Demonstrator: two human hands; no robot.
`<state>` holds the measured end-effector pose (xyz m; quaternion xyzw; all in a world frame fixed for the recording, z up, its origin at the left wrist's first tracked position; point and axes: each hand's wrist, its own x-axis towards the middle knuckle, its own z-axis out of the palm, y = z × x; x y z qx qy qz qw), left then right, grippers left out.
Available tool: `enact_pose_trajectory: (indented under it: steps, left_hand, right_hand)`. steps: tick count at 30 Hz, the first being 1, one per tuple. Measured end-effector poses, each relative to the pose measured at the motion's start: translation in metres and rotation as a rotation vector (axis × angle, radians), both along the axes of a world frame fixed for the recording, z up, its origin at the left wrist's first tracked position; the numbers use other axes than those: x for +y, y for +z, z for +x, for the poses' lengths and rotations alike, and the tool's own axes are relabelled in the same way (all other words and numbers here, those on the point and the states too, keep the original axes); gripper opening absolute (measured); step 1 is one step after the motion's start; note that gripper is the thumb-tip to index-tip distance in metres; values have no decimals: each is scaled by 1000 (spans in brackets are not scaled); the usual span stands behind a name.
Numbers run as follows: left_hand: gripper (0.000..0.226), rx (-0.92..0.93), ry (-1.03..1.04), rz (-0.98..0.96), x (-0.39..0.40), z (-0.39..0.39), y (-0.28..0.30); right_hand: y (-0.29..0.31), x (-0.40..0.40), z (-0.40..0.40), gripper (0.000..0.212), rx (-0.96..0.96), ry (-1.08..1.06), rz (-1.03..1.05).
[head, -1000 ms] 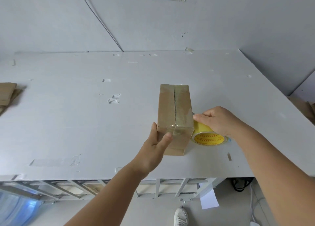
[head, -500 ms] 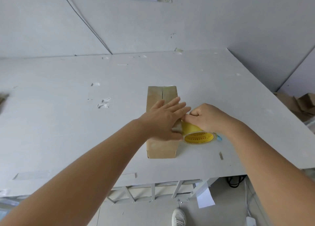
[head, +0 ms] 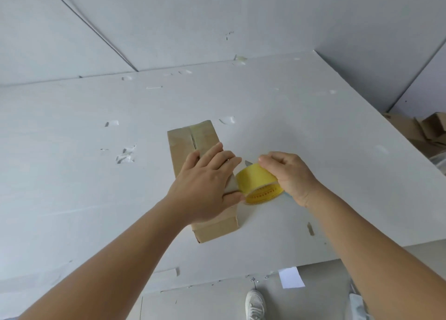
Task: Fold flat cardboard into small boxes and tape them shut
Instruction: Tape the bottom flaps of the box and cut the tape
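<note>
A brown cardboard box (head: 185,139) lies lengthwise on the white table (head: 72,187), its top seam running away from me. My left hand (head: 205,187) presses flat on the box's top, fingers straight and pointing right, thumb along the right side. My right hand (head: 287,172) grips a yellow tape roll (head: 255,182) just right of the box, lifted and tilted. A short stretch of clear tape spans between the roll and the box under my left fingers.
Scraps of old tape (head: 125,154) dot the table left of the box. Brown cardboard pieces (head: 420,131) lie past the table's right edge. My white shoe (head: 254,304) and a paper slip (head: 290,277) show on the floor below the near edge.
My left hand went from the box's near end to lying flat on its top. The right hand has raised and tilted the tape roll off the table. The view has shifted left.
</note>
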<state>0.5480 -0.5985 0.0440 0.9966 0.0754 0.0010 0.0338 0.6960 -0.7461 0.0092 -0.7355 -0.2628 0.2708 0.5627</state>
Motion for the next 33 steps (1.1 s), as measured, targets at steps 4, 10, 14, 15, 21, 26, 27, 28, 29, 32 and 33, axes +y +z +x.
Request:
enact_pose_trajectory:
  steps: [4,10,14,15,21,26,27,28,29,32,33]
  left_hand:
    - [84,28,-6,-20,0,3,3]
    - [72,101,3,-51,-5,16,24]
    - [36,377,-31,-23,-6,61,45]
    - [36,469,-47,-76,-7,73,49]
    - [39,653,-83,-199,-15,117,45]
    - [21,684,-24,-440,-8,120,33]
    - [18,671,-11,-476,-7,119,33]
    - [16,662,4,-512,-6,119,33]
    - [15,656,18,-538,-4,118,33]
    - [9,615,57,-563,-1,116,31]
    - [8,592,72,-573,0,115,30]
  right_hand:
    - [-6,-1,5,30,-334,72,-387]
    - [-2,-3,11,38,-491,78,-413]
    - [-2,-6,10,48,-545,103,-369]
    - [-2,-7,9,48,-550,105,-359]
    - [3,-6,10,23,-523,92,-370]
    - [7,-7,15,13,-568,81,-324]
    - [8,-8,16,12,-567,78,-307]
    - [8,-7,17,11,-566,76,-289]
    - [8,-7,17,11,-567,76,-273]
    - [8,-7,16,15,-530,43,-214]
    - [7,-9,15,18,-485,2,-174]
